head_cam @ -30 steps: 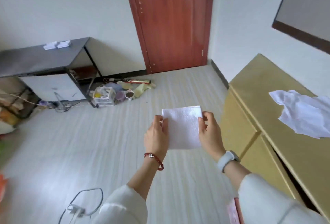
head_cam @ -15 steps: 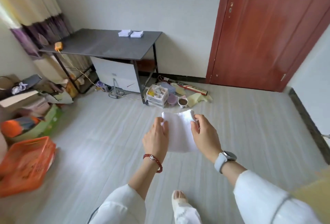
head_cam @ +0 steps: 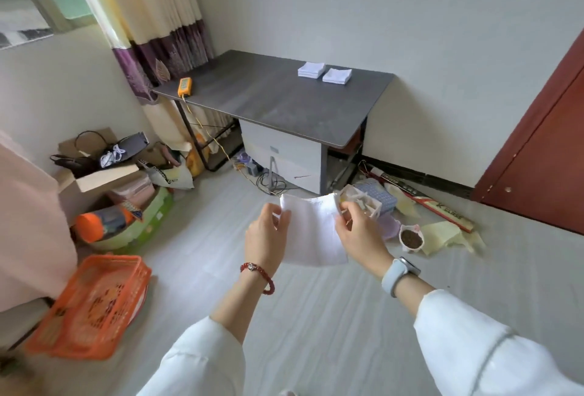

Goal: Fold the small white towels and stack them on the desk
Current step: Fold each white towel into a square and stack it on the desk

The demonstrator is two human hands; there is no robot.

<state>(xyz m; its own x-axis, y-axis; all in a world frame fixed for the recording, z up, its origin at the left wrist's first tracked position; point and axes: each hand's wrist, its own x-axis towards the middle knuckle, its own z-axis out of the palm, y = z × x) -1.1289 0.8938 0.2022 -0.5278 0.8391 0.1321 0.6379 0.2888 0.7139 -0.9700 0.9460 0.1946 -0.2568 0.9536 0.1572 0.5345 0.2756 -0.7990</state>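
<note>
Both hands, left hand (head_cam: 268,234) and right hand (head_cam: 357,231), pinching towel (head_cam: 313,231); desk (head_cam: 284,95) stacks (head_cam: 325,72) way ahead, slightly right-hand side.

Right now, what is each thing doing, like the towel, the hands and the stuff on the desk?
White towel: held up in the air, partly folded.
Left hand: pinching the towel's left edge.
Right hand: pinching its top right corner.
Two towel stacks: folded, side by side on the desk.
Orange basket: tipped on the floor.
</note>
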